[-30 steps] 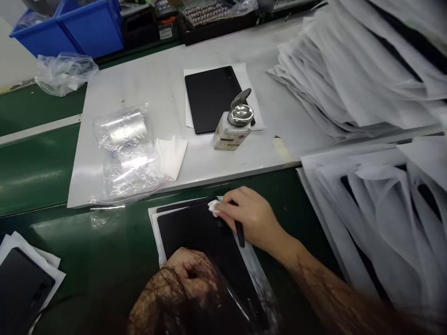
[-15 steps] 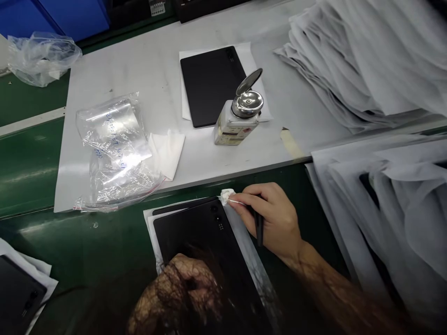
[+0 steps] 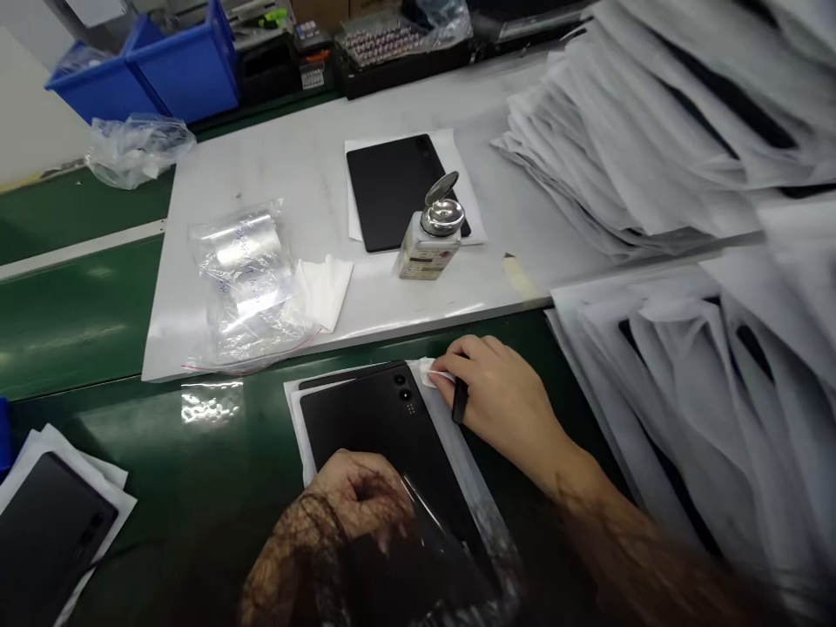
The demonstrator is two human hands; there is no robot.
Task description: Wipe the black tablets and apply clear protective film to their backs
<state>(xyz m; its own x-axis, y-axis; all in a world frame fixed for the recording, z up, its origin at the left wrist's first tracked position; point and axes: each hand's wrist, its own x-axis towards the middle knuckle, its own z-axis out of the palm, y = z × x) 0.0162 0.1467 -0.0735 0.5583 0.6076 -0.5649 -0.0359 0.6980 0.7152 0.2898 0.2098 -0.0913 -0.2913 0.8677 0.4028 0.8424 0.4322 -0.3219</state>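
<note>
A green table (image 3: 78, 305) runs across a workshop, with a white board (image 3: 293, 174) laid over its far half and blue bins (image 3: 176, 70) at the back edge. At the near edge a black tablet (image 3: 372, 427) lies back-up on a white sheet, its camera lenses toward the far right corner. The left hand (image 3: 346, 505) rests on the tablet's near end, fingers curled down against the dark surface, partly veiled by blur, so whether it grips or merely presses cannot be told. The right hand (image 3: 502, 401) lies just right of the tablet's far corner, fingers pinched on a small white wipe (image 3: 429, 374) that touches the tablet's edge beside the lenses, with a dark pen-like tool (image 3: 460, 402) tucked under them. On the white board stand a metal-capped dispenser bottle (image 3: 431, 239), lid flipped up, a second black tablet (image 3: 398, 187) just behind it, a crumpled clear bag (image 3: 245, 287) and a folded white cloth (image 3: 323, 292). Heaps of white sleeves (image 3: 653, 139) crowd the right side, close to the right forearm. Another tablet (image 3: 45, 531) lies at the lower left.
</note>
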